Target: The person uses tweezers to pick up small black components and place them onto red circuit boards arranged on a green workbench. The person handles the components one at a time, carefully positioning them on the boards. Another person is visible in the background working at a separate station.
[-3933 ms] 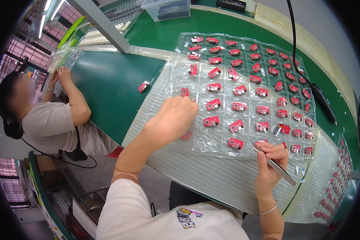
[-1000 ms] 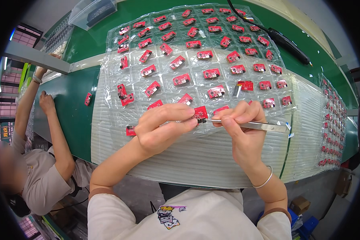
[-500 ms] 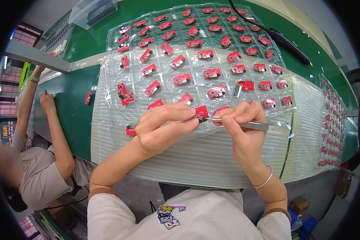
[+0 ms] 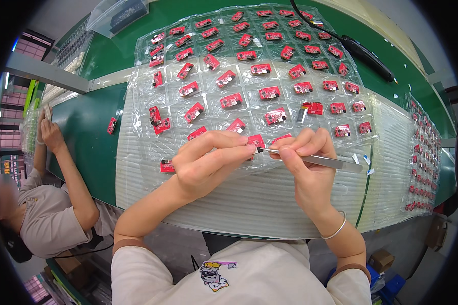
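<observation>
My left hand [image 4: 203, 160] pinches a small red circuit board [image 4: 257, 139] between thumb and fingers, over the near edge of a clear plastic tray [image 4: 224, 114]. Metal tweezers [image 4: 331, 161] are gripped in my right hand [image 4: 310, 165]. Their tips meet a small black part at the board's lower edge, close to my left fingertips. I cannot tell whether the tips clasp that part. Similar red boards with black and white parts lie in the tray's pockets; one board [image 4: 314, 108] has a silvery piece beside it.
A second tray [image 4: 423, 147] of red boards lies at the right. A black-handled tool [image 4: 369, 58] with a cable rests at the far right. White scraps [image 4: 370, 172] lie near my right hand. One loose board [image 4: 112, 125] sits toward a co-worker [image 4: 56, 213] at the left.
My right hand and the tweezers have shifted slightly left, with the tweezers' rear end dipping. My left hand stays almost still. The co-worker's hands have come together farther left.
</observation>
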`<state>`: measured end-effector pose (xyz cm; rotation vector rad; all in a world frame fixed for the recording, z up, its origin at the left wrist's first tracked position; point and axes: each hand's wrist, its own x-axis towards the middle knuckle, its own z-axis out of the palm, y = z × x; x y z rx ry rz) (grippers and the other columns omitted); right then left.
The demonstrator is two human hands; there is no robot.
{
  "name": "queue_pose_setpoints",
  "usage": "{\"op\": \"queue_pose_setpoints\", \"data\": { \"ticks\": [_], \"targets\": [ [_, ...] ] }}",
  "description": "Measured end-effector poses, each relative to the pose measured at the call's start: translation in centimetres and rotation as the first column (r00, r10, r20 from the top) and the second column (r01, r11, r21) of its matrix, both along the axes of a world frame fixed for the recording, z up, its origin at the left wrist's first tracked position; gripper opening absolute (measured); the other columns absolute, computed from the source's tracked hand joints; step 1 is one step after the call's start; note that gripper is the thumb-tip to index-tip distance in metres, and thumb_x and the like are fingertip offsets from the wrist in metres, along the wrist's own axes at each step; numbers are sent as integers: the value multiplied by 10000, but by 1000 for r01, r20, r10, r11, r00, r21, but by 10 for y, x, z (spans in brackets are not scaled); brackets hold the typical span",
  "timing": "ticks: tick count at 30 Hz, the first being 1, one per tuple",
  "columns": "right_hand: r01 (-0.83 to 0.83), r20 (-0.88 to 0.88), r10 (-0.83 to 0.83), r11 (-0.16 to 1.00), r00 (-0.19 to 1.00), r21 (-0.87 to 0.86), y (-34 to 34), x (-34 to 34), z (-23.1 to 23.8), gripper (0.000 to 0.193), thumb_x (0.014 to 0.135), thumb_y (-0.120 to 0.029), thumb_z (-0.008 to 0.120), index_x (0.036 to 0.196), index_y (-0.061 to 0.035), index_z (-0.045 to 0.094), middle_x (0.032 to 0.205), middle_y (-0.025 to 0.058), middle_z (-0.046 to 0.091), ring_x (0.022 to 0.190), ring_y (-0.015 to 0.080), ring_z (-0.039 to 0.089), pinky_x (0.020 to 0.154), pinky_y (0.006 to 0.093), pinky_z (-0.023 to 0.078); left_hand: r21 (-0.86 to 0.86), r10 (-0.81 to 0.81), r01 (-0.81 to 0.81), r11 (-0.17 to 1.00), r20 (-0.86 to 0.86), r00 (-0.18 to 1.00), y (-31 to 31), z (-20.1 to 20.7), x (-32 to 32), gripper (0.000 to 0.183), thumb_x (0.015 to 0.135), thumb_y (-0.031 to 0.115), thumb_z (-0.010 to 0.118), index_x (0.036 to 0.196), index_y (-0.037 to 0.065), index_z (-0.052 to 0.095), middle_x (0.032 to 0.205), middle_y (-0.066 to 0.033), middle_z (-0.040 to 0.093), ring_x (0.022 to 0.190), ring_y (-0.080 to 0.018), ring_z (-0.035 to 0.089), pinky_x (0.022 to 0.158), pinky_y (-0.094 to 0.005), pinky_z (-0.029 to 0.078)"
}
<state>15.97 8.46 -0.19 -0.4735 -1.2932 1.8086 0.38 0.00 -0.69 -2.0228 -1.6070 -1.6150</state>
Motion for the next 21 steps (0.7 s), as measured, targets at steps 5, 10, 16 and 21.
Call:
{"op": "queue_pose_setpoints", "data": {
  "ticks": [5,10,16,21],
  "targets": [
    [60,-85,-62,998,994,-23,1,0,2,238,740,120,571,770,-41,397,755,66,512,817,223,614,682,285,498,-41,-11,14,999,58,998,2,3,2,237,594,-35,712,812,35,650,716,-65,603,681,-149,610,585,-236,517],
    [-17,-39,18,999,999,28,3,1,-3,238,744,124,563,789,-39,396,768,72,507,819,229,613,697,298,497,-47,-23,27,999,88,996,1,3,3,250,588,-34,718,818,36,650,713,-63,605,676,-147,610,566,-232,508],
    [47,-74,-49,998,996,-35,3,1,1,239,742,119,569,789,-42,400,761,64,506,819,238,604,726,328,496,-315,-59,111,943,170,984,1,27,-15,218,588,-12,728,777,18,624,723,-75,609,685,-170,613,580,-268,488],
    [42,-35,-43,999,998,-32,1,1,0,237,738,114,576,780,-47,406,758,50,496,815,238,598,746,350,492,-758,-64,43,650,2,998,-20,50,-41,188,604,39,710,748,11,592,726,-84,606,705,-206,603,614,-286,463]
  ]
}}
